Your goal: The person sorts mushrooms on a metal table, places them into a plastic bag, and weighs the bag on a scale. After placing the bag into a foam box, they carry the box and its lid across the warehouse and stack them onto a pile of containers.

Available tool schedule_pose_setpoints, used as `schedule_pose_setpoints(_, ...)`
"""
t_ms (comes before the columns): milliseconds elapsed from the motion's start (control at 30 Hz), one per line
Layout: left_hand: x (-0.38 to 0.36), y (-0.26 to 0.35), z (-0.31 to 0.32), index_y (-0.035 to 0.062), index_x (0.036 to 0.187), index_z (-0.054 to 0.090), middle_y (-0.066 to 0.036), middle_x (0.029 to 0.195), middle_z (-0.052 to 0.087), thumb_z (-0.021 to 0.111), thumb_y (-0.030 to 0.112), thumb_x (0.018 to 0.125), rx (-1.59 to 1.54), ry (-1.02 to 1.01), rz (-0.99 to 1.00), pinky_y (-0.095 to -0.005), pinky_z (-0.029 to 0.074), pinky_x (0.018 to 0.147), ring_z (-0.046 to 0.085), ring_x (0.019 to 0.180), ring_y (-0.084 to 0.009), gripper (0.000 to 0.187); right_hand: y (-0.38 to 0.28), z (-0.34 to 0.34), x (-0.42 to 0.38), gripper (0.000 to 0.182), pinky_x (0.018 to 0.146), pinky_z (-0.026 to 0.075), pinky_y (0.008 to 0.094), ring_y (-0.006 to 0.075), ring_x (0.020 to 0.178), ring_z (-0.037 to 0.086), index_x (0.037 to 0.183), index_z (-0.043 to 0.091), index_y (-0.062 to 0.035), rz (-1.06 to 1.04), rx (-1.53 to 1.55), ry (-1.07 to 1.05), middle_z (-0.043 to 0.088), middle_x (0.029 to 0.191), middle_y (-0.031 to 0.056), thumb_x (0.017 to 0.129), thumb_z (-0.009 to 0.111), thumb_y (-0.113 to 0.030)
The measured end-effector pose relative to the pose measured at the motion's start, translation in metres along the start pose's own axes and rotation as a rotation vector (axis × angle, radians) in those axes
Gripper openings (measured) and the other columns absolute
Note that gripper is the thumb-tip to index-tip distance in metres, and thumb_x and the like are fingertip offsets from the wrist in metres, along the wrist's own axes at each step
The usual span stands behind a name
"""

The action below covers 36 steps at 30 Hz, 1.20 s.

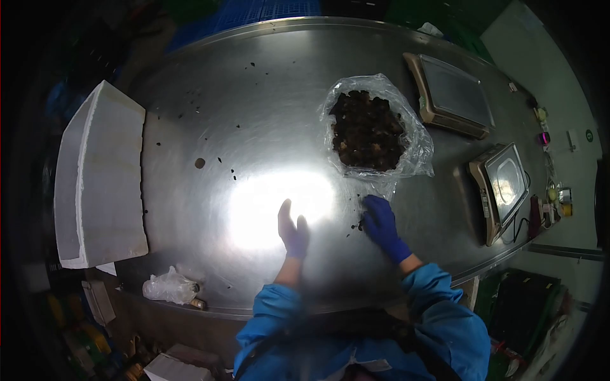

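Note:
My left hand (pixel 293 233), in a purple-blue glove, is over the bright glare on the steel table (pixel 267 127). Its thumb and fingers are apart, with nothing between them. Close to several small dark crumbs (pixel 354 227), my right hand (pixel 381 227) is low at the tabletop, gloved alike. Its fingers are stretched out and lie near together; its palm side is hidden. Just beyond it is a clear plastic bag (pixel 416 149), spread wide around a heap of dark brown, crinkled pieces (pixel 368 130) that look like dried fungus.
Two scales, one at the back right (pixel 454 89) and one nearer (pixel 502 187), stand on the table. A white foam box (pixel 108 184) is at the left edge. A crumpled plastic bag (pixel 170 287) lies front left. A round brown piece (pixel 199 163) and scattered specks dot the steel.

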<state>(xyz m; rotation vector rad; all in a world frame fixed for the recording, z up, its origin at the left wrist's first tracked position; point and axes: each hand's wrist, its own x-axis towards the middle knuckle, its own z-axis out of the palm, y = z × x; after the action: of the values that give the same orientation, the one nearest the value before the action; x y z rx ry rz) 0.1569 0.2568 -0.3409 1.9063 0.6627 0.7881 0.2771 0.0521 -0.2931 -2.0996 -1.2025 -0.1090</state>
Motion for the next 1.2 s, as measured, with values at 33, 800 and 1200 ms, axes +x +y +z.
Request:
schedule_pose_setpoints(33,-0.001,-0.001,0.000,-0.0038,0.119,0.042,-0.017,0.119,0.047,0.048,0.008,0.081,0.010,0.000,0.027,-0.0356,0.035,0.096,0.046,0.112,-0.0273,0.040,-0.002,0.013,-0.015,0.033,0.090,0.038,0.0352,0.0276,0.104,0.049,0.112,0.051,-0.0032,0.299,0.159,0.197,0.052,0.111,0.0135,0.079,0.054,-0.007)
schedule_pose_setpoints(800,-0.002,-0.005,0.001,-0.0045,0.121,0.040,-0.018,0.120,0.046,0.051,0.018,0.085,0.018,-0.038,0.040,-0.0361,0.034,0.097,0.045,0.113,-0.0278,0.044,0.016,0.034,-0.026,0.022,0.059,0.044,0.0376,0.0261,0.076,0.054,0.088,0.057,-0.0110,0.104,-0.333,-0.315,0.054,0.082,0.0081,0.076,0.060,-0.029)
schedule_pose_setpoints(1200,-0.003,-0.004,0.002,-0.0042,0.118,0.043,-0.018,0.118,0.047,0.053,0.013,0.081,0.094,-0.028,0.050,-0.0359,0.036,0.095,0.046,0.110,-0.0284,0.042,0.038,0.008,0.017,0.036,0.045,0.040,0.0369,0.0241,0.048,0.052,0.052,0.052,-0.0101,0.062,-0.291,-0.279,0.051,0.052,0.0077,0.078,0.059,-0.034)
